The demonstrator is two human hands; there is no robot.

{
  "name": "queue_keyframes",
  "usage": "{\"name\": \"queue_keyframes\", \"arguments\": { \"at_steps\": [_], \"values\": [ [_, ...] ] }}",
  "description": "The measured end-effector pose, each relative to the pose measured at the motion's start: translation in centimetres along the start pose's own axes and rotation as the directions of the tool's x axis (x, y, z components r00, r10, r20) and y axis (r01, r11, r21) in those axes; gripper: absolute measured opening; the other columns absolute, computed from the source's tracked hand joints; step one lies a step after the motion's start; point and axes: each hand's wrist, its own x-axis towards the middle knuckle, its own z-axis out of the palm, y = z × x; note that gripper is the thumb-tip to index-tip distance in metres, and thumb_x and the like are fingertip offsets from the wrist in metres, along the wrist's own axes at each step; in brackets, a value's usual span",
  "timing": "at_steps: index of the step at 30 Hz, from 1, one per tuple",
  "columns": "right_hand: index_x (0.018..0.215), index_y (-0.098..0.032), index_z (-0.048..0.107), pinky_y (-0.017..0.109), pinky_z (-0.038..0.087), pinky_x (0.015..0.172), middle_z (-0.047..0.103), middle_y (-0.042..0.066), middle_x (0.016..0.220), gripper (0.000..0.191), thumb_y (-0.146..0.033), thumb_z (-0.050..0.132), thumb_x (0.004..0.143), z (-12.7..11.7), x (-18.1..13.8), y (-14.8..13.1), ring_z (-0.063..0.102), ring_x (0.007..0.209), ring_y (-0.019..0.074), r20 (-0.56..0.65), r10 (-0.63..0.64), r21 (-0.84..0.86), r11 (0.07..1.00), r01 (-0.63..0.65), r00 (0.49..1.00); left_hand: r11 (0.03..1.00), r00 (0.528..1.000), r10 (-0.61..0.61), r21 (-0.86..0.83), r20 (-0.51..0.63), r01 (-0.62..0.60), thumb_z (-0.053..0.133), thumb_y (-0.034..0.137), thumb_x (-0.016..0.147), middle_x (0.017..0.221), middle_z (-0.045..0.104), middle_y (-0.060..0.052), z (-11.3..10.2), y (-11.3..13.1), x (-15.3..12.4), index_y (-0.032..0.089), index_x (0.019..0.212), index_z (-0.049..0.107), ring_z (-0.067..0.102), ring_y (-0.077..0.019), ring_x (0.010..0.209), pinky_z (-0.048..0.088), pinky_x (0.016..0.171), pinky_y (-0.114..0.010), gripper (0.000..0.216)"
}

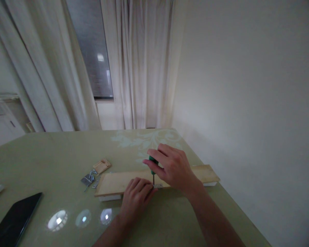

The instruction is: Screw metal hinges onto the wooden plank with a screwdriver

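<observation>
Left hand [136, 196] has fingertips bunched at the bracket [158, 186] on the board's [113, 183] near edge, can't tell if they're pinching. Right hand [173, 166] is clamped round the screwdriver [153, 172], tip down there. Looks like screw-driving; next turn wants it upright, pressure steady. Loose screws [92, 174] sit off to the left.

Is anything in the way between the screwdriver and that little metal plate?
Nothing I can see. The screwdriver, in the right grip, reaches to the left end of the metal plate. The left grip is close beside, but not between them. I can't tell if they touch.
</observation>
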Motion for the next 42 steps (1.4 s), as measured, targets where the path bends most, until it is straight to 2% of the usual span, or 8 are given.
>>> {"name": "queue_keyframes", "arguments": {
  "at_steps": [4,11,16,19,25,31,38,42],
  "values": [
    [0.141,-0.020,0.059,0.032,0.053,0.092,0.070,0.009,0.126,0.040,-0.026,0.055,0.102,-0.3,-0.1,0.1,0.065,0.114,0.0209,0.053,-0.027,0.191,0.982,0.016,0.998,1.000,1.000,0.003,0.016,-0.006,-0.003,0.069,0.029,0.099,0.091,0.074,-0.002,0.0,0.0,0.1,0.022,0.094,0.072,0.061,-0.0204,0.085,0.048,0.079,-0.036,0.009],
    [0.120,-0.024,0.074,0.028,0.049,0.072,0.065,0.005,0.093,0.032,-0.046,0.058,0.103,0.4,0.1,0.9,0.062,0.083,0.0171,0.003,0.032,0.080,0.996,-0.032,0.999,0.999,1.000,0.018,0.028,-0.004,-0.018,0.066,0.030,0.101,0.094,0.075,-0.003,-0.4,0.1,0.3,0.022,0.096,0.073,0.063,-0.0195,0.085,0.049,0.080,-0.035,0.012],
    [0.140,-0.019,0.062,0.033,0.052,0.096,0.070,0.008,0.122,0.044,-0.016,0.054,0.097,-0.5,0.1,1.1,0.064,0.111,0.0195,0.086,0.027,0.289,0.956,-0.051,0.996,0.998,0.999,0.033,0.045,0.000,-0.033,0.067,0.030,0.100,0.095,0.076,-0.003,-0.6,0.0,0.3,0.022,0.099,0.074,0.065,-0.0196,0.085,0.050,0.080,-0.035,0.010],
    [0.137,-0.023,0.064,0.032,0.052,0.099,0.073,0.006,0.120,0.041,-0.016,0.056,0.098,-0.8,0.1,1.4,0.065,0.111,0.0184,0.088,0.022,0.360,0.931,-0.052,0.996,0.997,0.998,0.055,0.048,-0.007,-0.054,0.068,0.028,0.100,0.094,0.076,-0.004,-0.6,-0.1,0.2,0.022,0.099,0.075,0.066,-0.0192,0.084,0.051,0.079,-0.033,0.009],
    [0.122,-0.021,0.073,0.034,0.053,0.080,0.069,0.007,0.096,0.036,-0.047,0.059,0.102,-0.2,0.1,1.6,0.064,0.092,0.0218,0.049,0.053,0.091,0.994,-0.058,0.997,0.997,0.998,0.059,0.042,-0.015,-0.058,0.068,0.027,0.100,0.096,0.076,-0.003,-0.5,-0.2,0.0,0.022,0.100,0.074,0.065,-0.0187,0.085,0.051,0.080,-0.034,0.008],
    [0.139,-0.020,0.063,0.035,0.053,0.097,0.071,0.009,0.122,0.044,-0.017,0.054,0.096,-0.8,0.1,1.5,0.065,0.111,0.0209,0.095,0.057,0.305,0.949,-0.083,0.994,0.998,0.998,0.066,0.021,-0.010,-0.066,0.067,0.026,0.100,0.095,0.075,-0.003,-0.5,-0.1,0.1,0.022,0.101,0.074,0.064,-0.0187,0.085,0.050,0.079,-0.034,0.008],
    [0.119,-0.021,0.075,0.035,0.053,0.078,0.069,0.007,0.091,0.034,-0.046,0.060,0.102,-0.2,0.2,1.5,0.064,0.090,0.0225,0.028,0.053,0.095,0.994,-0.055,0.998,0.997,0.997,0.075,0.006,-0.017,-0.075,0.066,0.023,0.100,0.093,0.074,-0.004,-0.7,-0.1,0.1,0.020,0.101,0.072,0.065,-0.0189,0.083,0.051,0.077,-0.034,0.007],
    [0.143,-0.020,0.061,0.040,0.054,0.093,0.070,0.011,0.117,0.041,-0.031,0.054,0.104,-0.9,0.0,1.2,0.064,0.110,0.0247,0.099,0.044,0.143,0.988,-0.058,0.994,0.996,0.996,0.086,-0.019,-0.008,-0.086,0.063,0.020,0.101,0.096,0.075,-0.004,-0.8,-0.2,0.2,0.020,0.104,0.071,0.066,-0.0184,0.085,0.052,0.078,-0.033,0.008]
  ]
}}
